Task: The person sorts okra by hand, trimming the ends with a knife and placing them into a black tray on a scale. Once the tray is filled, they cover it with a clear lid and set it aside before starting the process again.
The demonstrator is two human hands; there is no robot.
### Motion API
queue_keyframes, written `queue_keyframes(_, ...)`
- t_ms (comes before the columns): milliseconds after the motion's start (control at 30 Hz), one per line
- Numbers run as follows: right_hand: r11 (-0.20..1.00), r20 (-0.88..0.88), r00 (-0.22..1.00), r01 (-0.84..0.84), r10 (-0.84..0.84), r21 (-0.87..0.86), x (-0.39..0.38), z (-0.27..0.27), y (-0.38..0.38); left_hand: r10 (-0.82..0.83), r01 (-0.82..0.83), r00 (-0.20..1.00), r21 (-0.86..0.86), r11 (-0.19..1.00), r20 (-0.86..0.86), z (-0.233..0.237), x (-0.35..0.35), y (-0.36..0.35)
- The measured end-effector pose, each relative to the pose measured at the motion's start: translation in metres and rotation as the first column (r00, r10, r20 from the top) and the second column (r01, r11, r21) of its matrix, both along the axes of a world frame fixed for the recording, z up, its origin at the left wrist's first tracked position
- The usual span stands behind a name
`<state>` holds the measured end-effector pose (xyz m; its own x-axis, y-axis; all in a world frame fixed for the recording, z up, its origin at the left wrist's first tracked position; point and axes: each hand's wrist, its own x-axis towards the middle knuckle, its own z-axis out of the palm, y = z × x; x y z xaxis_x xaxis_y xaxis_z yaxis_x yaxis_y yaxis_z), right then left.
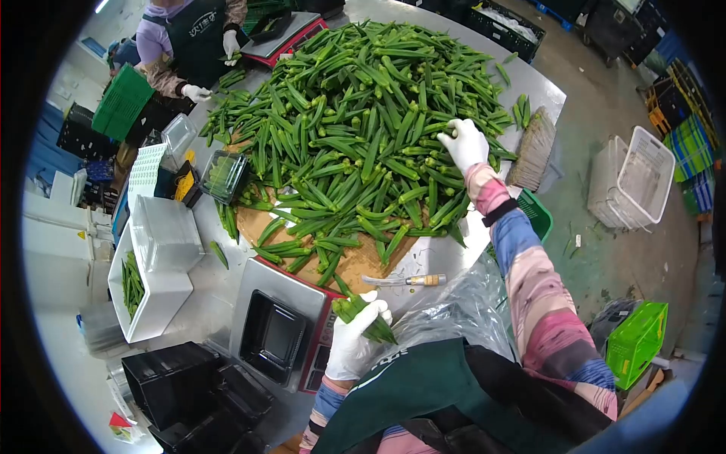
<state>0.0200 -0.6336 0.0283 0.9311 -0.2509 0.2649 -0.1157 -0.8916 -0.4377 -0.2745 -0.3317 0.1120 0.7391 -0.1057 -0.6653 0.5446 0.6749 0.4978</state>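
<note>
A large heap of green okra covers the middle of the metal table. My left hand, in a white glove, is closed around a small bunch of okra pods at the near edge, beside the scale. Farther out, my right hand, also gloved, is at the right side of the heap. Its fingers are curled in by the pods; whether a pod is between the fingertips is hard to see. A black plastic tray rests on the scale. A wooden-handled knife lies near my left hand.
A filled clear-lidded tray stands left of the heap, near a white bin containing okra. Black trays are stacked at lower left. A brush lies at the right edge. Across the table, a gloved co-worker handles okra beside another scale.
</note>
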Motion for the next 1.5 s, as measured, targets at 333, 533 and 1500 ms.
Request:
queue_keyframes(333, 0.13, 0.245, 0.966, -0.255, 0.085, 0.958, -0.102, 0.053, -0.077, -0.009, 0.01, 1.0, 0.058, 0.998, -0.017, -0.009, -0.001, 0.01)
queue_keyframes(533, 0.116, 0.196, 0.973, -0.21, 0.123, 0.971, -0.159, 0.05, -0.074, -0.039, 0.038, 0.999, 0.027, 0.999, 0.029, -0.008, 0.001, 0.001)
queue_keyframes(1500, 0.192, -0.116, 0.979, 0.083, 0.168, 0.978, -0.181, -0.06, -0.05, -0.008, 0.011, 0.998, 0.063, 0.998, -0.058, -0.003, -0.018, -0.007)
